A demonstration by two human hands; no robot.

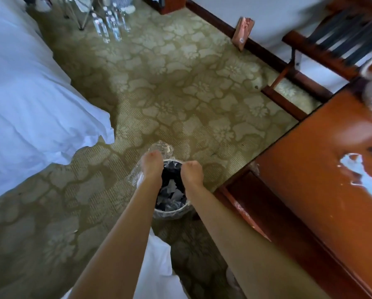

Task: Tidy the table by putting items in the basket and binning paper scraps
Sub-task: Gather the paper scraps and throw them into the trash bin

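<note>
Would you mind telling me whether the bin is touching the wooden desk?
Apart. The head view shows patterned carpet between the bin and the wooden desk, while both hands hover over the bin's opening.

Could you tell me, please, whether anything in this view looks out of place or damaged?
Yes: the clear liner sits bunched and crumpled on the far side of the bin. The table edge shows white chipped patches. Several water bottles stand on the carpet.

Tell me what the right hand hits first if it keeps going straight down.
Probably the paper scraps inside the bin; the right hand hangs over its open mouth, though depth is unclear.
</note>
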